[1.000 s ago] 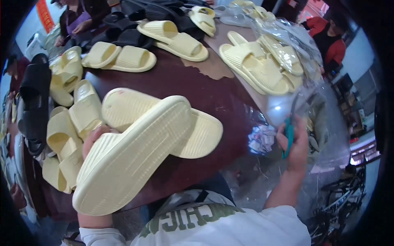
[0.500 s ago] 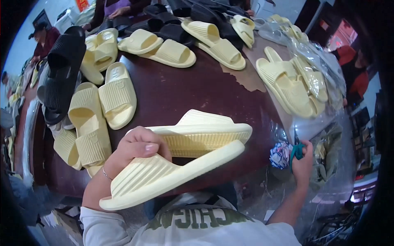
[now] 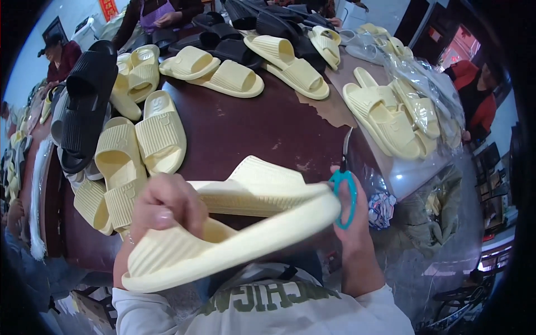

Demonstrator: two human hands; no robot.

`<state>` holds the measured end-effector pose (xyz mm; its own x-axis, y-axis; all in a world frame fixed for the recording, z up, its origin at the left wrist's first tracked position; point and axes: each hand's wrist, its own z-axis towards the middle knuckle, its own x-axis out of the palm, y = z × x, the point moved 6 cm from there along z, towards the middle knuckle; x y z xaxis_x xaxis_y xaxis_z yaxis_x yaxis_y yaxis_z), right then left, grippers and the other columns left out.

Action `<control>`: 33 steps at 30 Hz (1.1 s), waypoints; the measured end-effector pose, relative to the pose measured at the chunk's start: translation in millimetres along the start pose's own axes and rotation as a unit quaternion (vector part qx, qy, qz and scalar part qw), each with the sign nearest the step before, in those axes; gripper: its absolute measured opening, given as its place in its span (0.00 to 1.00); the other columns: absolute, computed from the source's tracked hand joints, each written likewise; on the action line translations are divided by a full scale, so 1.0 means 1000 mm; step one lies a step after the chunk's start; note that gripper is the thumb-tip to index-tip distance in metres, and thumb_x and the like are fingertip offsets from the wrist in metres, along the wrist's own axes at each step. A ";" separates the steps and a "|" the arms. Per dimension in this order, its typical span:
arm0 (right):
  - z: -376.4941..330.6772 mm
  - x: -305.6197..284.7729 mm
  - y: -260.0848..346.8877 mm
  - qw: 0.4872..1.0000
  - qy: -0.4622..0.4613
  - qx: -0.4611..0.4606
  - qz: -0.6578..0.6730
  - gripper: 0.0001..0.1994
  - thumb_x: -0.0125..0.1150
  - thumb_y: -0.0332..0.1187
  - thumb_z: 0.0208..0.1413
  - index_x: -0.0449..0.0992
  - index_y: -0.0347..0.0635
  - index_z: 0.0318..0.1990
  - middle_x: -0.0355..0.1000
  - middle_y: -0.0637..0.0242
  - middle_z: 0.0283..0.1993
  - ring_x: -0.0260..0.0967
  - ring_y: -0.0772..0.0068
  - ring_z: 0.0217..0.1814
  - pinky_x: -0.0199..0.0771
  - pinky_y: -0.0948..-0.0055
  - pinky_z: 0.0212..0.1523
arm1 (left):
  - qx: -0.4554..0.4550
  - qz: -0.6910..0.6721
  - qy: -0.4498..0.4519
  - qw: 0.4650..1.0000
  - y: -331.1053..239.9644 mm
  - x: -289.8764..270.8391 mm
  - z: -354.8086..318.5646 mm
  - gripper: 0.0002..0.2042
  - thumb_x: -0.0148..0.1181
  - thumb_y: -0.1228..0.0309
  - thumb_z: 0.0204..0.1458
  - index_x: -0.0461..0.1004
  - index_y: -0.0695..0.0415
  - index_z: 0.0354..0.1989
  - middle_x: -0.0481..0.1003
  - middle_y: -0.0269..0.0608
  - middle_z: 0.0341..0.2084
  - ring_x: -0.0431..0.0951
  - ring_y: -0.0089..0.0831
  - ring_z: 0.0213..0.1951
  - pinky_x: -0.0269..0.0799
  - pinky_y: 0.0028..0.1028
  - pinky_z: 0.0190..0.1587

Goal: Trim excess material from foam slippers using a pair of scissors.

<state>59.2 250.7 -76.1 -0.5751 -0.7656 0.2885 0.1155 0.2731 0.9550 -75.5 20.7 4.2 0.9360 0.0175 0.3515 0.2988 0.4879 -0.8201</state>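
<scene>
Head view: left hand (image 3: 167,209) clamped on a pair of pale yellow slides (image 3: 245,223), held sole to sole above the near edge of the dark brown table (image 3: 251,128); thumb on top, fingers wrapped round the heel end; right hand (image 3: 352,218) at the toe end of the pair, closed round teal-handled scissors (image 3: 345,187), blades pointing up and away; hands apart, w/ the pair spanning between them. On table: more yellow slides (image 3: 159,134) at left, black slides (image 3: 84,106) far left, yellow pairs in clear plastic bags (image 3: 413,106) at right; other people at far side and right.
</scene>
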 end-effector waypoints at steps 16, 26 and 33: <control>-0.014 -0.067 0.060 0.881 -0.095 -0.304 -0.350 0.25 0.57 0.21 0.45 0.55 0.37 0.51 0.69 0.61 0.40 0.62 0.79 0.36 0.62 0.80 0.41 | -0.127 0.834 0.028 0.536 -0.031 0.027 -0.003 0.10 0.63 0.68 0.36 0.67 0.55 0.16 0.71 0.31 0.45 0.65 0.38 0.52 0.59 0.42 0.54; -0.020 -0.078 0.066 0.873 -0.164 -0.286 -0.361 0.25 0.54 0.20 0.47 0.51 0.37 0.52 0.64 0.50 0.53 0.63 0.68 0.52 0.60 0.73 0.52 | -0.109 0.892 -0.024 0.439 -0.042 0.029 -0.008 0.04 0.57 0.76 0.38 0.67 0.56 0.21 0.65 0.34 0.52 0.64 0.38 0.55 0.66 0.36 0.49; -0.024 -0.074 0.066 0.884 -0.149 -0.268 -0.353 0.25 0.54 0.20 0.47 0.51 0.37 0.53 0.64 0.49 0.53 0.63 0.66 0.53 0.60 0.71 0.53 | 0.027 0.903 0.104 0.416 -0.050 0.019 -0.020 0.06 0.56 0.78 0.38 0.67 0.59 0.26 0.66 0.39 0.51 0.69 0.40 0.50 0.72 0.31 0.40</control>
<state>129.4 311.5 -32.9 -0.8356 -0.4254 -0.3475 -0.0366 -0.5881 0.8080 -68.5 -20.5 42.9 -0.3783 0.3245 -0.8669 -0.9256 -0.1390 0.3519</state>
